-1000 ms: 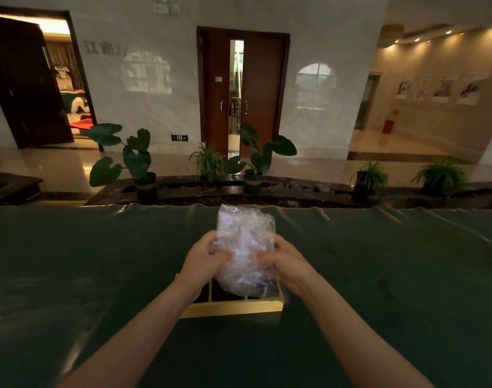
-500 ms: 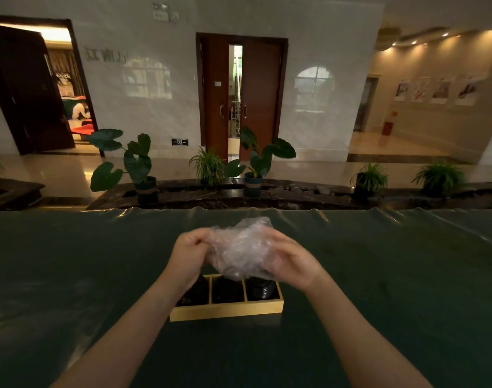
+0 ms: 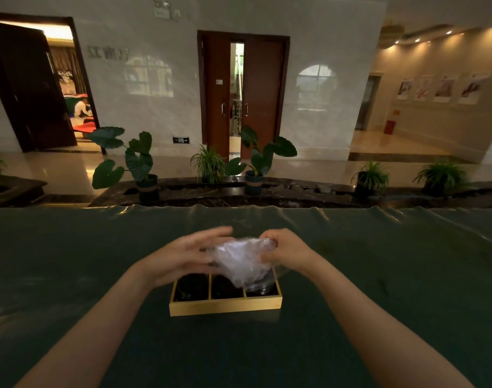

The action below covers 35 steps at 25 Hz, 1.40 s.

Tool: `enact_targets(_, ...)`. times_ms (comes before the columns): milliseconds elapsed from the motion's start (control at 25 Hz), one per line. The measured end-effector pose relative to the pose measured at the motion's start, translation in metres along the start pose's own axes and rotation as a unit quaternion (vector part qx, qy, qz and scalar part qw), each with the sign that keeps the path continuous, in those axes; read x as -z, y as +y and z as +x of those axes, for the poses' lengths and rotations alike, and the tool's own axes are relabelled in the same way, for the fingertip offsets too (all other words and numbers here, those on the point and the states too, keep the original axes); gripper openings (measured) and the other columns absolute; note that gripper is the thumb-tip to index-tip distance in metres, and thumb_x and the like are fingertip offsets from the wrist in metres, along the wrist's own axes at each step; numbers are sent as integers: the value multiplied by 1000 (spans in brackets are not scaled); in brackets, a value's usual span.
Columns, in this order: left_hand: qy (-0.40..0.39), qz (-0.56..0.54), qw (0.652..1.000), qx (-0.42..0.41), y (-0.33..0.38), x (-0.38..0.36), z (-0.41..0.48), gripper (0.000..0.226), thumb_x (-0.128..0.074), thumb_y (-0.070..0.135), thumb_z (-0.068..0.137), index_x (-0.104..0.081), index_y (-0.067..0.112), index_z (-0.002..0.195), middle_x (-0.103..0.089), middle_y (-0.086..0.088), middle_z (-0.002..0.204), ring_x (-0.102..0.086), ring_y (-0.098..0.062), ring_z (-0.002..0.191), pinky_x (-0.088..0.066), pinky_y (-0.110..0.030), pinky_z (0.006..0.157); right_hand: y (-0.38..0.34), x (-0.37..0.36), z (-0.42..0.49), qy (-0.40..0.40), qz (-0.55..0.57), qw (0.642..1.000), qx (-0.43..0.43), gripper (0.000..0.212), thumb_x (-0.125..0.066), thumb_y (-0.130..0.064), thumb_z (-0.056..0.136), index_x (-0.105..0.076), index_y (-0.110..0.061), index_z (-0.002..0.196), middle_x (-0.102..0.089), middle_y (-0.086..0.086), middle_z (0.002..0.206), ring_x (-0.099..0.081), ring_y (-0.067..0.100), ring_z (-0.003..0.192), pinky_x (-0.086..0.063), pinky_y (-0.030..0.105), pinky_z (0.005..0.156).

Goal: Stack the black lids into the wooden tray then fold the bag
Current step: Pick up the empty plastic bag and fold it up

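the tray [image 3: 225, 306] sits on the green table [image 3: 379, 289], just in front of the person. it has three compartments, and each one shows dark round shapes, which i take to be the lids [image 3: 191, 287]; how many are stacked in each is too dark to tell. no lid lies loose on the table, so the stacking part looks done.

what is left is the bag [image 3: 243, 260]. it is held in the air just above the tray's far and right side, crumpled into a loose wad, not flat. the right hand [image 3: 288, 250] pinches its right edge with curled fingers. the left hand [image 3: 187, 254] has its fingers straight and nearly together, flat against the bag's left side. the fold looks under way but far from neat; i judge the bag needs flattening and more folds.
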<state>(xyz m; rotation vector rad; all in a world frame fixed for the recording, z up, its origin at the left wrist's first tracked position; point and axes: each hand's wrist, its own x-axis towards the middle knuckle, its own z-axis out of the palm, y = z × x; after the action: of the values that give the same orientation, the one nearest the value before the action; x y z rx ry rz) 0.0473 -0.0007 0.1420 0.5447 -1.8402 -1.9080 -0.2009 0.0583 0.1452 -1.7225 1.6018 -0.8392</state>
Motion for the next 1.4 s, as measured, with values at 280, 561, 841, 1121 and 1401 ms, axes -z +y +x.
enact_targets(280, 183, 560, 808, -5, -2, -47, 42, 17, -56, 29, 90, -65, 22, 103, -68, 1, 93, -62, -11, 82, -48, -25, 70, 13, -10, -7, 110, -95, 987, 73, 21, -67, -4, 74, -62, -24, 77, -59, -11, 78, -56, 2, 70, -42, 12, 58)
enact_targets(561, 202, 639, 728, -142, -20, -91, 79, 18, -49, 30, 93, -63, 19, 95, -63, -2, 87, -55, -13, 77, -41, -25, 66, 38, 32, -41, 118, -339, 927, 104, 24, -57, -24, 84, -65, -19, 106, -64, 1, 103, -52, 18, 101, -37, 34, 89)
enact_targets(841, 161, 628, 720, -249, -26, -139, 125, 18, -49, 25, 94, -63, 15, 92, -66, -4, 85, -56, -19, 80, -42, -33, 72, 63, 71, -90, 190, -372, 906, 64, 21, -53, -19, 88, -63, -14, 106, -66, 8, 102, -59, 26, 97, -45, 34, 81)
enact_targets(1121, 67, 587, 738, -326, -33, -187, 147, 14, -56, 18, 91, -64, 8, 85, -65, -10, 77, -57, -25, 73, -45, -39, 67, 72, 79, -155, 265, -378, 886, -40, 24, -54, -17, 86, -65, -17, 108, -67, 6, 100, -60, 27, 96, -43, 34, 78)
enact_targets(1401, -43, 530, 748, -398, -42, -235, 138, 12, -64, 11, 85, -64, 5, 75, -65, -12, 68, -58, -30, 65, -47, -40, 59, 67, 54, -229, 337, -389, 843, -156, 30, -54, -19, 86, -64, -23, 114, -68, 4, 105, -61, 27, 100, -43, 33, 79)
